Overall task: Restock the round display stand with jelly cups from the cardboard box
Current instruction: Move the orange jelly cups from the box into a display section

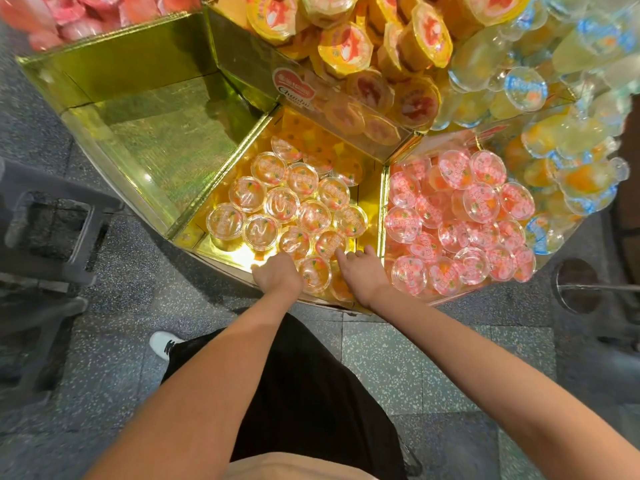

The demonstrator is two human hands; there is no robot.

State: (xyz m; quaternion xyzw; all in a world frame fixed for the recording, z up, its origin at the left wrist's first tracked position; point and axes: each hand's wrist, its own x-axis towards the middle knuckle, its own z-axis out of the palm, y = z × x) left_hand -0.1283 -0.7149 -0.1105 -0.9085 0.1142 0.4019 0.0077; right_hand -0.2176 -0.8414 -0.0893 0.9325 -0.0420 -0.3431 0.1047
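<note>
Gold bin [372, 188]: middle wedge of the stand, foil-lined, partly filled with orange cups [282, 204] lying lid-up in one loose layer; gaps at the back and the front left corner.
Left hand [277, 275]: at the bin's front edge, knuckles up, fingers curled down among the front cups; whether it grips a cup, cannot tell.
Right hand [363, 271]: just beside it, fingers stretched forward, fingertips touching a front-row cup, nothing held.
Front cup [315, 273]: sits between the two hands, touching the left one.
Step, my read: settling and levelling cups already in the bin, not fetching more.
Do it well: nudge cups back and left into the gaps, lids up, labels readable; press lightly, the film lids look thin and may dent.
Watch: low front lip, so a shove sideways could tip a cup onto the floor.
Pink bin [415, 299]: right neighbour, heaped with pink cups [481, 202]; keep the colours apart at the divider.
Empty bin [156, 133]: left neighbour, green-gold foil, no cups in it, likely next to fill.
Box: not in view.
Progress: guess mid-task, orange bin roughly half stocked.
</note>
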